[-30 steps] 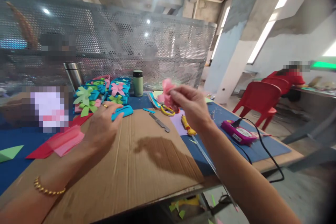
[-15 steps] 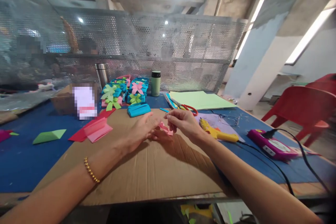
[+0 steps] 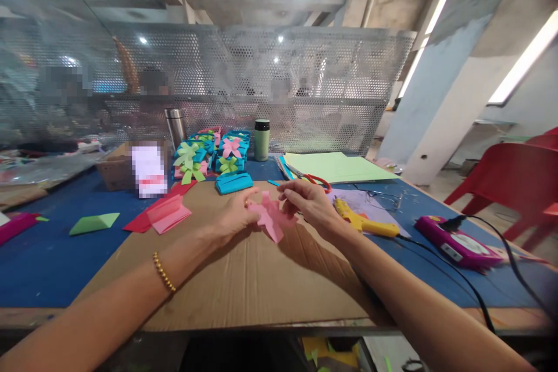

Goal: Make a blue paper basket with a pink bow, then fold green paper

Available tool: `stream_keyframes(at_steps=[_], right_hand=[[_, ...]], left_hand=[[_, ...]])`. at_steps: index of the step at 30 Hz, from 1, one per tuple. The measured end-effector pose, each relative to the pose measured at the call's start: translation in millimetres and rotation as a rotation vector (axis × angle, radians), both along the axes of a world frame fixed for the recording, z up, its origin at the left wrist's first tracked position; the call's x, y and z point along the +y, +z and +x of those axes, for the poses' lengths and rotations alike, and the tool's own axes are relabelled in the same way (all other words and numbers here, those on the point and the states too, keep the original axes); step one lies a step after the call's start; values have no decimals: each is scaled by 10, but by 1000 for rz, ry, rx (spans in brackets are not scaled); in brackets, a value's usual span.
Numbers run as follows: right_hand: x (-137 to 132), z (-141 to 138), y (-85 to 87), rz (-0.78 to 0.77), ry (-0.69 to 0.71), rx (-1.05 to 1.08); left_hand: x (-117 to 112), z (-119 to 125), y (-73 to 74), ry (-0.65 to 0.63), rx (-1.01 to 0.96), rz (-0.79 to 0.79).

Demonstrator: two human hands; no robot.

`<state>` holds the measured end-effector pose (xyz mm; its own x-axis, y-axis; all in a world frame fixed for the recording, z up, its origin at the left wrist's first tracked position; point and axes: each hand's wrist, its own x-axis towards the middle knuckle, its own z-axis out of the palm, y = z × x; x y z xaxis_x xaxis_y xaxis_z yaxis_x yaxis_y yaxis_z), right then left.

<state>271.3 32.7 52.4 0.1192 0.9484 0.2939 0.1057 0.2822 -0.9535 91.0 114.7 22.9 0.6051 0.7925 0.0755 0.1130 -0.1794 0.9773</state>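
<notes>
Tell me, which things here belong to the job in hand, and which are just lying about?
Seem to belong to the job:
pink paper flower, held in the left hand, with the right hand at its petals
blue folded paper piece
flower-topped paper pieces
yellow glue gun
red-handled scissors

Probably just standing about:
green bottle
steel flask
red chair

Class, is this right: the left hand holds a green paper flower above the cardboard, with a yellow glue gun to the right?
Not green: the head view shows a pink paper flower. The left hand does hold it above the cardboard, with a yellow glue gun to the right.
</notes>
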Motion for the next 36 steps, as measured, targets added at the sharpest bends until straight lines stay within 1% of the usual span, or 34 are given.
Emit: stream_keyframes(at_steps=[4, 6, 9, 12, 16, 19, 22, 26, 28, 29, 32, 33, 34, 36], right_hand=[[-35, 71, 70, -20, -17, 153], [-25, 102, 80, -55, 1, 234], [7, 126, 71, -117, 37, 335], [14, 111, 67, -170, 85, 401], [-21, 76, 92, -210, 129, 456], [-41, 82, 114, -234, 148, 474], [-53, 92, 137, -246, 159, 478], [-77, 55, 197, -215, 153, 459], [-85, 58, 257, -165, 116, 439], [-89, 83, 298, -130, 79, 431], [-117, 291, 451, -14, -66, 426], [-139, 393, 506, 28, -106, 434], [-170, 499, 558, 83, -139, 446], [-246, 691, 645, 216, -186, 475]], left_hand=[[221, -164, 193, 20, 189, 193], [273, -250, 296, 25, 273, 330], [216, -305, 418, 76, 329, 594], [56, -221, 471, 110, 340, 829], [-123, 16, 443, 31, 327, 1047], [-175, 148, 383, 1, 320, 1180], [-176, 176, 323, -4, 307, 1304], [-188, 94, 300, 7, 256, 1440], [-252, 56, 313, 24, 216, 1513], [-306, 51, 319, 36, 191, 1576], [-545, 134, 309, 43, 151, 1784], [-642, 202, 293, 8, 160, 1807], [-742, 291, 270, -54, 171, 1790], [-933, 525, 214, -226, 200, 1699]])
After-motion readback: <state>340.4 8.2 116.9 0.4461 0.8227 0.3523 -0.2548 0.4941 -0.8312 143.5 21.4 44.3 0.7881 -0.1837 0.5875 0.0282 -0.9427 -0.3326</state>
